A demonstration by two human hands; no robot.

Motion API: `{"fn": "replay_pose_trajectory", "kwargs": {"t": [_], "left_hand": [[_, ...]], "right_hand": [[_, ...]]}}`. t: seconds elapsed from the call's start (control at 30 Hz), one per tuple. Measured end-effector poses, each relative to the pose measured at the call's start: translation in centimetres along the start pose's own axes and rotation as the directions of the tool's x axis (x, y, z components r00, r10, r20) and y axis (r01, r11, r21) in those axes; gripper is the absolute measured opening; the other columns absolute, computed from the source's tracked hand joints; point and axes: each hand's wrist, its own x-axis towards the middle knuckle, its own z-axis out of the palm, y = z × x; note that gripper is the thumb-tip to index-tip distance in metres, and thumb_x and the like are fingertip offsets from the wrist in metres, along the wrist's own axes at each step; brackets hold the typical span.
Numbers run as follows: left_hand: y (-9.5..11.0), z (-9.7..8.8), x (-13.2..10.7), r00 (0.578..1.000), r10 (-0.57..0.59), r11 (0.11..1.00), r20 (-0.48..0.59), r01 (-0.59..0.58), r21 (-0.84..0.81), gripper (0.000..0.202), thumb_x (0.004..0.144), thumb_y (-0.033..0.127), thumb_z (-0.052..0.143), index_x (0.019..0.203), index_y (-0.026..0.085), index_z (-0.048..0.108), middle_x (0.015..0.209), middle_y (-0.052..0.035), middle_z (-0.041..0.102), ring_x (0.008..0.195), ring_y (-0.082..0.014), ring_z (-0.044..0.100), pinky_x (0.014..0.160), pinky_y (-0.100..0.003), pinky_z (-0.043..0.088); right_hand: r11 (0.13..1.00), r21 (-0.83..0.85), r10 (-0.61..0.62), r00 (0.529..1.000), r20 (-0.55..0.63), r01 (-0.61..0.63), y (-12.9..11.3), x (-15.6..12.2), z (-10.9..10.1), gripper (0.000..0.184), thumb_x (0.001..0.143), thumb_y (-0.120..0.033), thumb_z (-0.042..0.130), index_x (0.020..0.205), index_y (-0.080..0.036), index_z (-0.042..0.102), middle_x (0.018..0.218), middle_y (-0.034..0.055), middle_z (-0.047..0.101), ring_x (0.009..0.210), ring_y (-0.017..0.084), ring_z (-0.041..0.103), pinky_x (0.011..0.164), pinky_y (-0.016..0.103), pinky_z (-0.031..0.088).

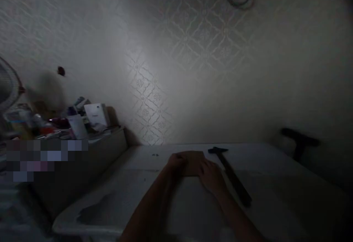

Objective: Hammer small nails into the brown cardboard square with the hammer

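Note:
A flat brown rectangular board (193,164) is between my hands over the white table; its material is hard to tell in the dim light. Curled fingers of my left hand (175,162) grip its left side. At the right edge, my right hand (211,174) holds it with the fingers over the top. Just right of that hand lies a hammer (233,177), its head toward the wall and its dark handle slanting toward me. Several tiny dark bits (155,155), too small to name, lie left of my left hand.
The white table (132,194) meets a patterned wall. On the left, a cluttered cabinet (110,139) carries a white box (96,114) and other items, with a fan (8,84) beside it. A dark T-shaped object (300,141) stands at the right edge. A cable loop (237,3) hangs above.

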Motion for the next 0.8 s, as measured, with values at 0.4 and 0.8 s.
{"fn": "replay_pose_trajectory", "kwargs": {"t": [0.4, 0.8], "left_hand": [[0.5, -2.6, -7.3, 0.965, 0.233, 0.788, 0.118, -0.258, 0.559, 0.058, 0.087, 0.044, 0.05, 0.138, 0.018, 0.048, 0.145, -0.0132, 0.045, 0.13, -0.0259, 0.045, 0.11, -0.037, 0.033], [0.1, -1.0, -9.9, 0.969, 0.208, 0.711, 0.131, -0.242, 0.66, 0.058, 0.093, 0.045, 0.032, 0.145, 0.021, 0.038, 0.151, -0.0125, 0.036, 0.139, -0.026, 0.033, 0.115, -0.05, 0.019]], "right_hand": [[1.0, 0.003, -0.027, 1.0, -0.008, 0.027, 0.4, 0.2, 0.2, 0.041, 0.095, -0.027, 0.036, 0.122, -0.013, 0.063, 0.128, 0.013, 0.062, 0.118, 0.025, 0.056, 0.102, 0.037, 0.038], [0.99, -0.128, -0.08, 0.978, -0.192, 0.056, 2.9, -2.0, -1.9, 0.044, 0.089, -0.019, 0.042, 0.13, -0.013, 0.056, 0.139, 0.014, 0.053, 0.134, 0.028, 0.039, 0.11, 0.044, 0.03]]}}
